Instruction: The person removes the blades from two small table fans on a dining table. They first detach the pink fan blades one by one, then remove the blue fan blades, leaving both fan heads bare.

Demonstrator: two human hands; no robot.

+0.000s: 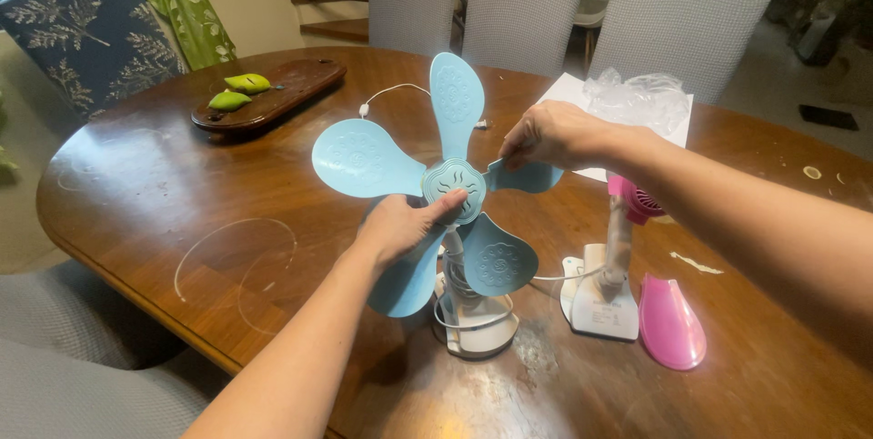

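At the far left of the wooden table (136,194) lay a dark oval tray (291,89) with two green leaf-shaped pieces (236,92) on it, well apart from the work. Nearer the middle stood a small blue fan (455,186) with five petal-shaped blades, upright on a white base (477,325) wrapped in its white cord (391,92), which trailed off across the table toward the tray. The left hand (400,225) came up from below and closed its grip around the round hub of the fan, thumb pressed across the hub's front and the other fingers curled behind, hidden by the lower-left blade. The right hand (546,134) reached in from the right and pinched the right-hand blade close to the hub, fingertips nearly shut on the thin edge of the blade. Just beside the blue fan, to its right, stood a pink fan (632,203) on a white stand, with a loose pink blade (671,321) lying flat on the table next to it. Behind the right hand lay a white sheet (568,94) with crumpled clear plastic (637,98) on it, and three grey chairs (518,7) stood along the far edge.
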